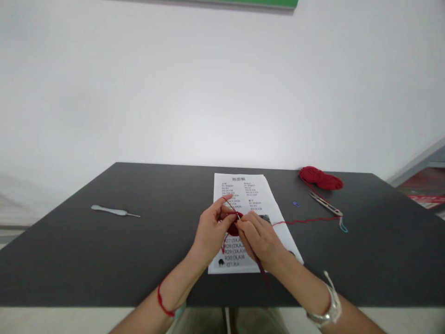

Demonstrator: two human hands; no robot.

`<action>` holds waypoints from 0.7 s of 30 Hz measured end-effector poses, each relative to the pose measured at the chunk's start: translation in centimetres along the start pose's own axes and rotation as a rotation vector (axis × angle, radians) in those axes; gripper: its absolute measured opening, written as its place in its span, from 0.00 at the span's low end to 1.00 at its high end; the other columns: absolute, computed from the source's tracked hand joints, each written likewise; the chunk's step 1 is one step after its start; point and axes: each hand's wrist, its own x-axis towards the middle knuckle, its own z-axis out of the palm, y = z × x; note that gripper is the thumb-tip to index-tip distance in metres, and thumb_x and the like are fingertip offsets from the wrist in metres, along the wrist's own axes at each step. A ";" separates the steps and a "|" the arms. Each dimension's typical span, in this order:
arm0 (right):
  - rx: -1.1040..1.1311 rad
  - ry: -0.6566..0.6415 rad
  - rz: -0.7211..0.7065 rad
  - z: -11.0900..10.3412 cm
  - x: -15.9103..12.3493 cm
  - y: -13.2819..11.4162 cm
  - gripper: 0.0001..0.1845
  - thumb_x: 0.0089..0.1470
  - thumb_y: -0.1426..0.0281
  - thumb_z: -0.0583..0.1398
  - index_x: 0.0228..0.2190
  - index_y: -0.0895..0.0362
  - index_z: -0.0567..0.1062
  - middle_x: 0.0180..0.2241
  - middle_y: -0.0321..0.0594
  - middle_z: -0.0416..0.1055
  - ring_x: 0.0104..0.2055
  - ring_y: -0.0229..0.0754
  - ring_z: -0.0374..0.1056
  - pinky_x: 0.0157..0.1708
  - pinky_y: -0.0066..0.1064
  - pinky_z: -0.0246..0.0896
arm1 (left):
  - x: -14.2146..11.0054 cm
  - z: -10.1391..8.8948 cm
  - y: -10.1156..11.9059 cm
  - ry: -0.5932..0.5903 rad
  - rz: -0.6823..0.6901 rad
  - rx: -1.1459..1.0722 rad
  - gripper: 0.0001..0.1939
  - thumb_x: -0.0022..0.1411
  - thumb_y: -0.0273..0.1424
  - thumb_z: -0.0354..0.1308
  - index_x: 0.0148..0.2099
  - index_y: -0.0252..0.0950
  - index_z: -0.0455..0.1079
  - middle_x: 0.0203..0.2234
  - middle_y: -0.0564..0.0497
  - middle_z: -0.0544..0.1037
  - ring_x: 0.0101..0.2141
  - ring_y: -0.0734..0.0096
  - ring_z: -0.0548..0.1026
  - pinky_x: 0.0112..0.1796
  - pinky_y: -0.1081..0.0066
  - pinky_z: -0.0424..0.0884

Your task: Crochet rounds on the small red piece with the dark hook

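Nearest, a red cord (165, 304) circles the left wrist and a pale bracelet (330, 308) the right. Past them, the left hand (212, 227) pinches a small red yarn piece (232, 229) between thumb and fingers, with a strand running up to a raised finger. The right hand (260, 234) meets it, fingers closed around a slim hook (238, 216) whose tip is at the piece. The piece is held above printed sheets (216, 265) lying on the dark surface (156, 264). A red strand (306, 221) trails right from the sheets to the near end of a pair of snips (326, 204), beside a pale blue loop (343, 227). Well to the left lies a light-handled hook (110, 210). Farther off are a small purple clip (295, 204) and, near the far edge, a red yarn skein (320, 179); behind stands a white wall (208, 93).
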 end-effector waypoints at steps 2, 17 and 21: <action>0.085 0.018 0.003 -0.2 -0.1 0.0 0.10 0.58 0.82 0.50 0.29 0.56 0.64 0.24 0.39 0.64 0.27 0.41 0.59 0.25 0.31 0.57 | 0.0 -0.2 0.0 0.037 0.094 0.147 0.22 0.51 0.24 0.59 0.51 0.35 0.70 0.22 0.58 0.71 0.24 0.75 0.68 0.31 0.72 0.66; 0.862 0.152 0.789 -0.8 0.3 0.3 0.07 0.55 0.72 0.59 0.25 0.55 0.68 0.20 0.30 0.64 0.21 0.33 0.61 0.22 0.26 0.56 | -0.4 -0.4 0.4 0.067 0.310 0.529 0.11 0.56 0.19 0.53 0.37 0.36 0.72 0.38 0.50 0.79 0.31 0.72 0.74 0.37 0.71 0.68; 0.633 0.105 0.465 -1.1 0.1 0.2 0.06 0.54 0.76 0.59 0.28 0.54 0.70 0.27 0.33 0.69 0.28 0.34 0.64 0.28 0.27 0.57 | -0.3 -0.6 0.4 0.101 0.290 0.532 0.10 0.55 0.19 0.52 0.34 0.36 0.72 0.43 0.50 0.78 0.30 0.73 0.73 0.36 0.70 0.68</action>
